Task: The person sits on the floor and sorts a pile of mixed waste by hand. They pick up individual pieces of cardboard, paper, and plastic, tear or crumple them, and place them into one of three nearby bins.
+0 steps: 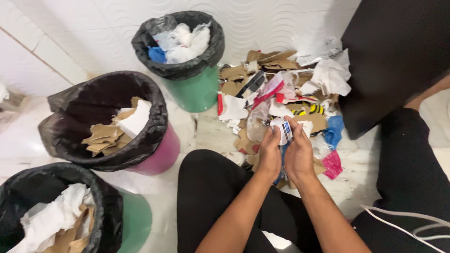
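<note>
Pink bin [159,157]: cardboard scraps.
Rear green bin [197,89]: white and blue plastic.
Near green bin [136,220]: paper, cardboard.
Hands: left hand [269,157] and right hand [299,154], grip closed around small white-blue box [283,130].

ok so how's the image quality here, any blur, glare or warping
Head view: even, soft light, with no hard shadows. The small white box between the left hand and right hand is slightly soft, its print hard to make out. The black bin liners show faint sheen. Wide-angle warping bends the wall tile lines and stretches the bins at the edges. The dark panel shows almost no detail.
</note>
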